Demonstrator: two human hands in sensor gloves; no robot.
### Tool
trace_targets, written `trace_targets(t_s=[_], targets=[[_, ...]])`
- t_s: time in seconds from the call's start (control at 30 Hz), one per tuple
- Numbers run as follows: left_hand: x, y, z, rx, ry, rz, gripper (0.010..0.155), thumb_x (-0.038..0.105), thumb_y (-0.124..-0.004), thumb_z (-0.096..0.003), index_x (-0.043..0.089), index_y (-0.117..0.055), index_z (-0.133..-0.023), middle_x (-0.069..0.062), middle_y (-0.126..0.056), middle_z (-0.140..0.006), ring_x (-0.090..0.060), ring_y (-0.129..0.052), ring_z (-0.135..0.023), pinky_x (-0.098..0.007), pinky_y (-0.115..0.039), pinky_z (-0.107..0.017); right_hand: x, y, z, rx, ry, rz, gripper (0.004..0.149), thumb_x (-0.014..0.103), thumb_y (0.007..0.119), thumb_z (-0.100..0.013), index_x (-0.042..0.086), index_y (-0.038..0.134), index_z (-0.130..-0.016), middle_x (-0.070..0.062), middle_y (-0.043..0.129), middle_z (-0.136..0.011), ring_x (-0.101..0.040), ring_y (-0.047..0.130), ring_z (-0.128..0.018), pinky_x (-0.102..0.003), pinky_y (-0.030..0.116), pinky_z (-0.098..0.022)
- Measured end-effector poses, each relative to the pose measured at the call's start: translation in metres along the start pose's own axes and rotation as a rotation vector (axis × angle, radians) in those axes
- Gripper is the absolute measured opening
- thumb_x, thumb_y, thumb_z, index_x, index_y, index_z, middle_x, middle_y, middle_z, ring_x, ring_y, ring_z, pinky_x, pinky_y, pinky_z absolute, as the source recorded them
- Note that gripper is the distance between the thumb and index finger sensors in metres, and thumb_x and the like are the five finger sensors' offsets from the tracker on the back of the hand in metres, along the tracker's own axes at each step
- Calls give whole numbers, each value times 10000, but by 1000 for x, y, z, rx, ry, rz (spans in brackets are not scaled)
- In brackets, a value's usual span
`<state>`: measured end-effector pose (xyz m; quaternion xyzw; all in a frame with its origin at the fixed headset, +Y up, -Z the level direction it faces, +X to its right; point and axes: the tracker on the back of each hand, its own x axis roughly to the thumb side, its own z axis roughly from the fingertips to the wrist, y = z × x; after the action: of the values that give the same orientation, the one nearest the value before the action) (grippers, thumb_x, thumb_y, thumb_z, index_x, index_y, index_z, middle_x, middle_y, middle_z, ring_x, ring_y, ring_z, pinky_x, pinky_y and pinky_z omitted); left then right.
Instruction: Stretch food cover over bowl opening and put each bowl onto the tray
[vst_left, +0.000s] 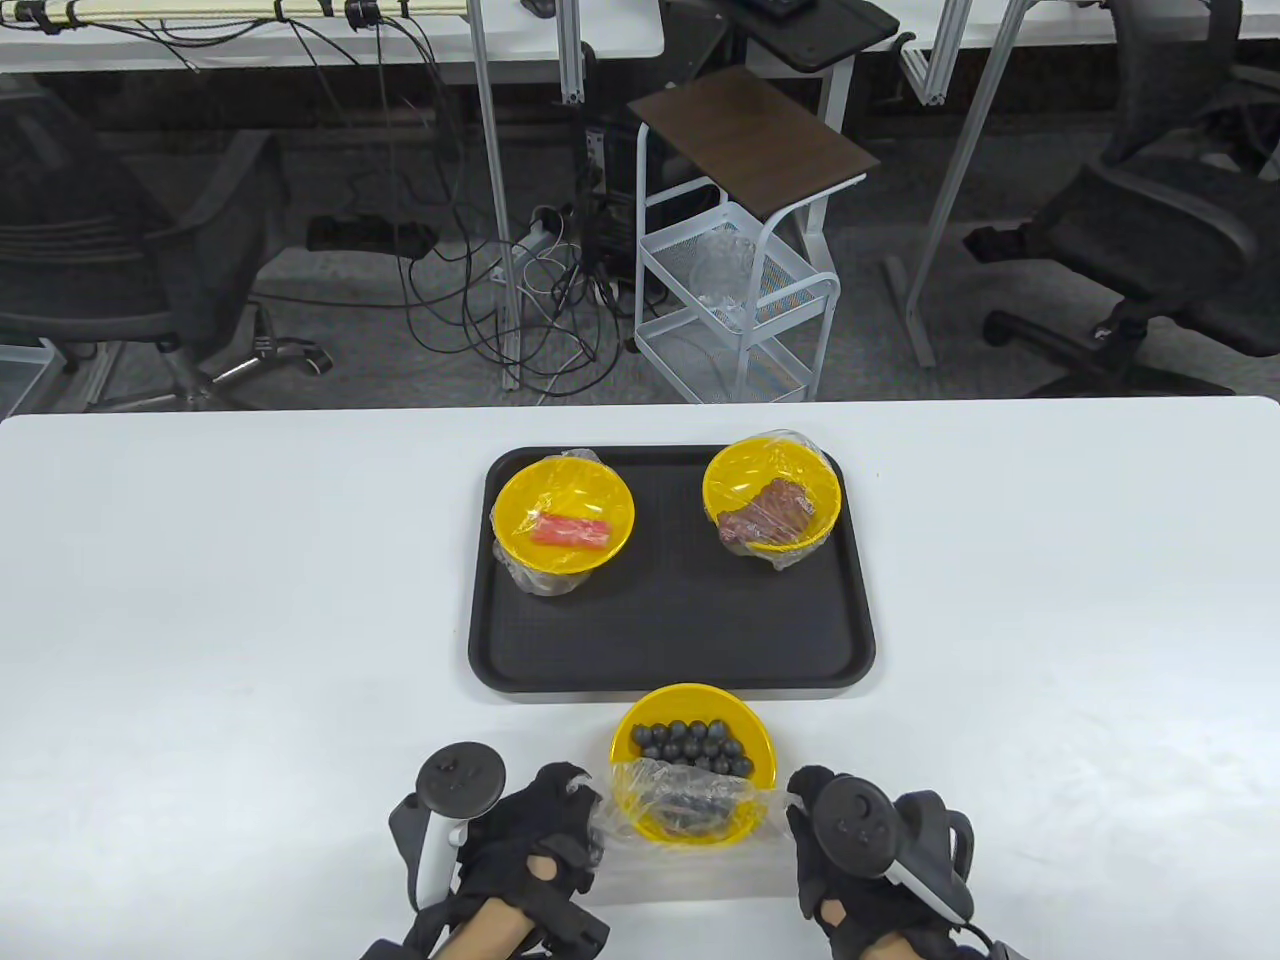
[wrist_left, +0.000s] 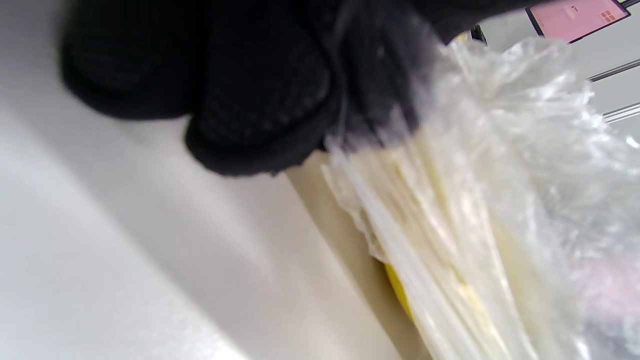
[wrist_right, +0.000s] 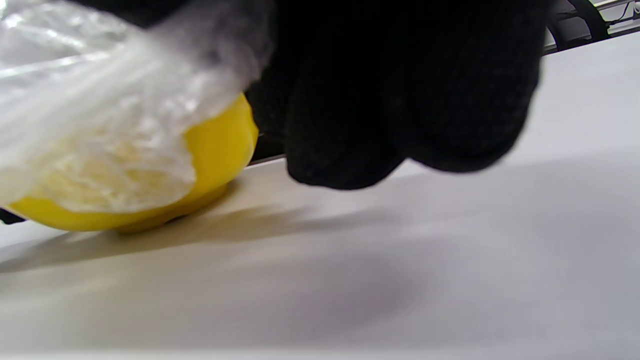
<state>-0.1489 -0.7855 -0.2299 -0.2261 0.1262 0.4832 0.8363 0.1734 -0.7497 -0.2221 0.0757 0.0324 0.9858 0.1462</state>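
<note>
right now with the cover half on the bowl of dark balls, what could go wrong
1. The clear plastic food cover spans only the near part of the yellow bowl of dark balls; it may snap back off the rim.
2. The left hand and right hand pull from opposite sides, so uneven tension could tip the bowl, spilling balls onto the white table.

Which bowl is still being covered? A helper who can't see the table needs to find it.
Find the black tray on the white table. Just off its near edge, between both hands, sits a yellow bowl. Unlike the two bowls on the tray, it holds small dark balls and its plastic cover reaches only halfway.
</note>
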Motion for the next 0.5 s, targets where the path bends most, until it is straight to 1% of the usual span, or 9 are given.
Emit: trace_targets(t_s=[0.23, 0.4, 0.43, 0.5], targets=[[2, -2, -7, 21, 0, -6, 460, 417, -759, -489, 221, -817, -901, 101, -1073, -395, -188, -1120, -293, -414, -957, -295, -5, 4, -16, -14, 41, -33, 473, 302, 739, -452, 94, 761, -876, -108, 914, -643, -253, 1049, -393, -383, 923, -235], [6, -4, -13, 16, 5, -41, 466, 428, -765, -490, 236, -813, -912, 109, -1086, -414, -192, -1134, -295, -396, -956, -271, -6, 6, -26, 2, 61, -55, 482, 292, 741, -454, 94, 748, -894, -106, 910, -656, -265, 1046, -405, -392, 919, -245], [7, -4, -14, 12, 0, -44, 470, 430, -766, -490, 241, -808, -919, 111, -1089, -415, -192, -1135, -299, -395, -956, -272, -7, 6, -28, 3, 65, -62, 495, 289, 741, -455, 94, 736, -910, -103, 909, -658, -267, 1045, -409, -393, 918, -249], [9, -5, -17, -7, 0, -54, 502, 432, -767, -490, 263, -777, -962, 109, -1092, -433, -199, -1140, -307, -392, -956, -272, -7, 6, -32, 17, 58, -75, 572, 283, 739, -460, 89, 671, -993, -94, 910, -667, -278, 1040, -424, -402, 912, -262]])
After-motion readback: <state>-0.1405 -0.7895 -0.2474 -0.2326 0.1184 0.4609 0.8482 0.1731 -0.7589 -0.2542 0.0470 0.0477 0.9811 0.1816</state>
